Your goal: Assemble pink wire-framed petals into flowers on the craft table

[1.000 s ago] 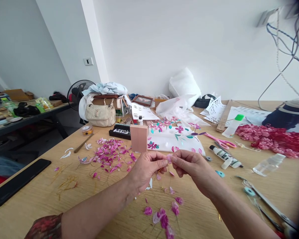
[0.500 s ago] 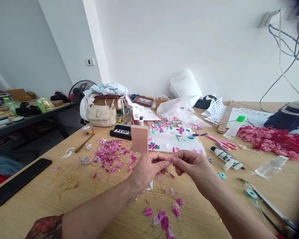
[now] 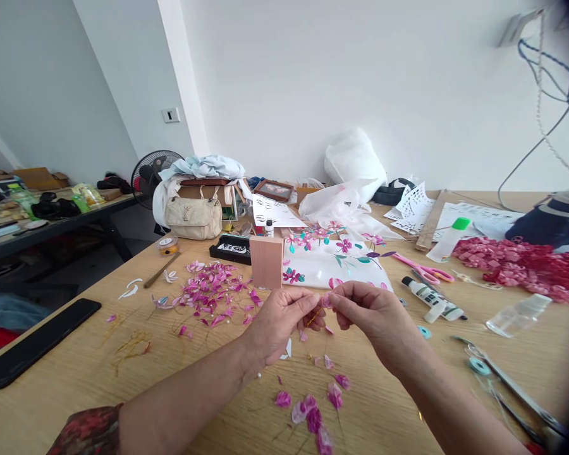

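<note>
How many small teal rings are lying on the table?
2 visible: one ring to the right of the right hand, another ring beside the long metal tool. More could be hidden.

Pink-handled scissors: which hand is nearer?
Right. The right hand is nearer the camera and left of the scissors; the left hand is farther off to the left.

Both forearms (image 3: 192,395) are angled inward over the worktop (image 3: 246,423), well in from its left edge. The left hand (image 3: 277,322) and right hand (image 3: 367,306) are held nearly touching, palms down, thumbs pressed to forefingers, other fingers curled.
</note>
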Available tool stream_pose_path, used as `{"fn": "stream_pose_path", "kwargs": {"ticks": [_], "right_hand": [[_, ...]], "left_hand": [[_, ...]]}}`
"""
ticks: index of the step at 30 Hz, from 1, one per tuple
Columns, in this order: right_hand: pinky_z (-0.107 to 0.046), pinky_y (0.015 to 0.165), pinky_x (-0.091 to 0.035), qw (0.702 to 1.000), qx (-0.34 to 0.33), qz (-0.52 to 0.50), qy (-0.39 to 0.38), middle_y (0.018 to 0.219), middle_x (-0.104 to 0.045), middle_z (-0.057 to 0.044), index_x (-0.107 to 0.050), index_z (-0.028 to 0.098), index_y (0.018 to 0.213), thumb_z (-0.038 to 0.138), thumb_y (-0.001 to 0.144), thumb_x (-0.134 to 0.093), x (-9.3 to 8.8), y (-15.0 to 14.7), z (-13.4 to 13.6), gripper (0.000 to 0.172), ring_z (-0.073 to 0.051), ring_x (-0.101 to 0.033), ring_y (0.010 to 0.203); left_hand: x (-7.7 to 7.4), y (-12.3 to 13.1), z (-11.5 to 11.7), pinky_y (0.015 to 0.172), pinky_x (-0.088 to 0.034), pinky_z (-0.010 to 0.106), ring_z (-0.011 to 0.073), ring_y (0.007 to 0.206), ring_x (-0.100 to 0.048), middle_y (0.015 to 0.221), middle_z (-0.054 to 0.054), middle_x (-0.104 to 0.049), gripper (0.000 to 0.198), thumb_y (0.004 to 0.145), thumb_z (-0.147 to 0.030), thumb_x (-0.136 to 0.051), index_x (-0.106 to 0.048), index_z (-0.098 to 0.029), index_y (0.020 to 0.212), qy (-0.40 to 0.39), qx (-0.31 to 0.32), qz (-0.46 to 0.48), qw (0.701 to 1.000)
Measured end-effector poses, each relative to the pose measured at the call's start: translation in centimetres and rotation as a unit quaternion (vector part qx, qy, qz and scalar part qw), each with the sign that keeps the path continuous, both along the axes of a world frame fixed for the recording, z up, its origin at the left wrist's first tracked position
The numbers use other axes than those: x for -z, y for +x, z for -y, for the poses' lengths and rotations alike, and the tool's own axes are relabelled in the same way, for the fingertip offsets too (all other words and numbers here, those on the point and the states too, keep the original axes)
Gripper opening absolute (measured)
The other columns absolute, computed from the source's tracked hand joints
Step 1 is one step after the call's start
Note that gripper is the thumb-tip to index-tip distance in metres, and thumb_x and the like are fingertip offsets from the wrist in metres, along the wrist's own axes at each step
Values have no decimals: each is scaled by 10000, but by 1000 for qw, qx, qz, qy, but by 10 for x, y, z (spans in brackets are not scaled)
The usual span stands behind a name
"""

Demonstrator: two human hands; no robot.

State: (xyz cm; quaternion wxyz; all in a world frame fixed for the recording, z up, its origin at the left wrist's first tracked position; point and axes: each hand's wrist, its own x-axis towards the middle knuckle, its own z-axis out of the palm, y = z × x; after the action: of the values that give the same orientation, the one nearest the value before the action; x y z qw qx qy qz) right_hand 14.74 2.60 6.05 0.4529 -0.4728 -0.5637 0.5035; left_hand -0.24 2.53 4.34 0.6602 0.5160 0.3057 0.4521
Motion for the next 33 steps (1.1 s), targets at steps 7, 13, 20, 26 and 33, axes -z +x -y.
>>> {"fn": "stream_pose_path", "kwargs": {"ticks": [7,13,20,26,33], "right_hand": [[-220,438,-328,1000,-2,25,-1,437,-483,53,-518,194,568,307,680,-625,-1,0,0,191,-89,-414,430],[-209,436,-338,1000,-2,17,-13,436,-486,59,-513,189,576,310,679,-627,3,1,-2,195,-82,-425,427],[-202,427,-329,1000,-1,13,-15,431,-476,63,-503,186,567,323,681,-623,2,-1,-1,214,-76,-414,419],[-203,435,-331,999,26,25,1,443,-476,60,-518,189,582,305,688,-615,3,1,0,185,-81,-419,431],[-206,428,-319,997,50,52,18,445,-469,55,-509,192,571,278,683,-599,5,1,-1,168,-88,-419,430]], "left_hand": [[0,-1,-3,543,-377,228,91,574,-495,638,35,-566,249,705,-271,-611,-652,-108,888,14,-3,-76,997],[2,-1,-4,525,-394,236,100,559,-499,609,33,-568,224,700,-311,-607,-653,-111,789,11,-23,-88,996],[1,2,-3,540,-396,231,86,548,-488,590,21,-559,179,714,-285,-587,-634,-113,737,7,-39,-94,995],[1,0,-3,545,-410,233,110,617,-515,662,28,-557,247,743,-312,-551,-640,-129,884,47,-14,-119,992],[8,-2,-6,531,-420,228,106,601,-500,697,9,-519,154,742,-234,-550,-646,-162,837,182,-74,-225,954]]}}
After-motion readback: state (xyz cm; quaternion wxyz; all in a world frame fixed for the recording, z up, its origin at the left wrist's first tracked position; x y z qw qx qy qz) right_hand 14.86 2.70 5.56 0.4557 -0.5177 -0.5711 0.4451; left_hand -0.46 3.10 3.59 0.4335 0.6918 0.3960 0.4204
